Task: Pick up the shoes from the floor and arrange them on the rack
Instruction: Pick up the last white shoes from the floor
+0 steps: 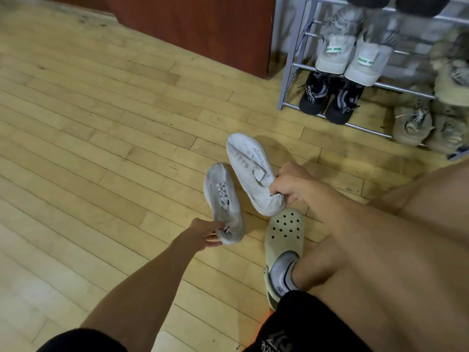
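Left hand point(204, 236) pinched the heel of the grey shoe point(223, 196), fingers curled round the collar. Right hand point(291, 185) gripped the heel of the white shoe point(250, 168) the same way. Both shoes sat low at the floor point(101, 148), toes pointing away, side by side and just apart, short of the rack point(291, 64). Couldn't tell if the soles touched the boards or hung clear. Risks, my read: both grips were heel-only, so the toes would droop and swing on the lift. The left pinch looked thin, a few fingertips on soft fabric, so that shoe could slip out. The clog point(284, 240) on the person's foot sat just beside the white shoe's heel and could snag it. The rack looked crowded: black pair point(330, 97) on the bottom shelf, white pair point(352, 57) above, beige shoes point(413, 123) at the right. No free slot was obvious, and shoving one in could knock a neighbour off the rails. Hidden: the right fingertips were tucked into the shoe. The rack's top and right side were cut off by the frame, and that whole corner was blurred. The leg point(380, 250) covered the floor at lower right, so any shoes lying there didn't show.
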